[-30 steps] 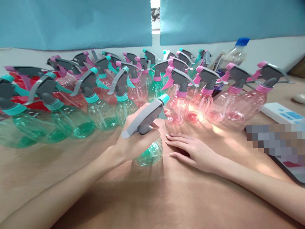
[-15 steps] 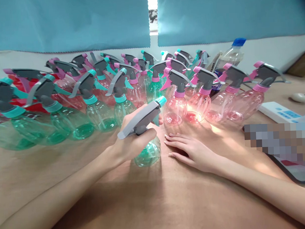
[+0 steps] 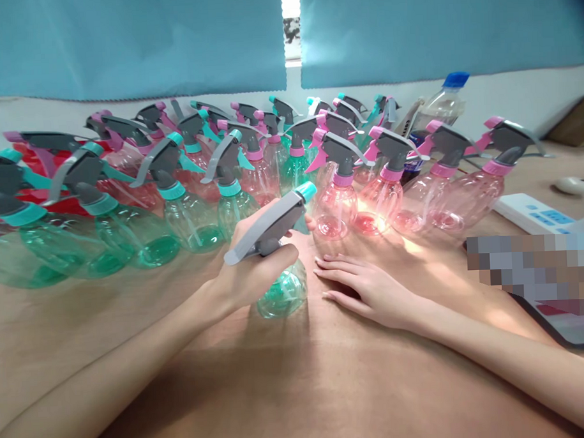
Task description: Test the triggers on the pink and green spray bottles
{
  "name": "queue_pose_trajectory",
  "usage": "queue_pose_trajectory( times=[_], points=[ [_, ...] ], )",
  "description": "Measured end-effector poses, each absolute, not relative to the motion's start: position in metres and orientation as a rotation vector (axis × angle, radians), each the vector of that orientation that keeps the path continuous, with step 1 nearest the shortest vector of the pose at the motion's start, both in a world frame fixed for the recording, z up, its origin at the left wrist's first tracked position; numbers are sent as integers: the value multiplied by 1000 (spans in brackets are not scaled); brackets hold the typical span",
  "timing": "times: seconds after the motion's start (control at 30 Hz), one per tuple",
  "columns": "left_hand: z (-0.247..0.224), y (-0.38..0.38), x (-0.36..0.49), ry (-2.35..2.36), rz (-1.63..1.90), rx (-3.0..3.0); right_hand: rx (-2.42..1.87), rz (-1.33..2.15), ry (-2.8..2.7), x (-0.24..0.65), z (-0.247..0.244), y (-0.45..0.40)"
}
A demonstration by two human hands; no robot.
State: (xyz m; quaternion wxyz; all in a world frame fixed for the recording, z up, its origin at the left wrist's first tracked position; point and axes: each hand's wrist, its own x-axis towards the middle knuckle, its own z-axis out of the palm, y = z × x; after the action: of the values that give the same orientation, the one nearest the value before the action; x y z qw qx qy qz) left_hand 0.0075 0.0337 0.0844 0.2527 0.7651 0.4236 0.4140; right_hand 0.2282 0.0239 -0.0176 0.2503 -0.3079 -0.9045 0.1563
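My left hand [image 3: 255, 258] is wrapped round the neck of a green spray bottle [image 3: 282, 296] that stands on the table. The bottle's grey sprayer head [image 3: 273, 226] has a turquoise nozzle pointing away to the right, and my fingers cover its trigger. My right hand [image 3: 364, 283] lies palm down on the table just right of this bottle, fingers stretched out and holding nothing. Beyond my left hand stands a row of green spray bottles [image 3: 161, 249]. Pink spray bottles [image 3: 337, 211] stand behind my right hand.
More spray bottles, pink and green, crowd the back near the wall. A clear bottle with a blue cap [image 3: 456, 80] stands back right. At the right are a white device with blue buttons [image 3: 531, 214], a white mouse [image 3: 573, 185] and a partly blurred-out flat device [image 3: 540, 332].
The turquoise trigger that showed under the nozzle is now hidden, apparently pulled in by my left fingers. The bottle stays in place, and my right hand has not moved.
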Motion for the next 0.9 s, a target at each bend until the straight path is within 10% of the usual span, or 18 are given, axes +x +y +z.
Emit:
queue_pose_trajectory(
  times=[0.9],
  points=[
    [75, 15, 31, 1040, 1194, 1891, -889, 389, -2505, 227, -8, 12]
  ],
)
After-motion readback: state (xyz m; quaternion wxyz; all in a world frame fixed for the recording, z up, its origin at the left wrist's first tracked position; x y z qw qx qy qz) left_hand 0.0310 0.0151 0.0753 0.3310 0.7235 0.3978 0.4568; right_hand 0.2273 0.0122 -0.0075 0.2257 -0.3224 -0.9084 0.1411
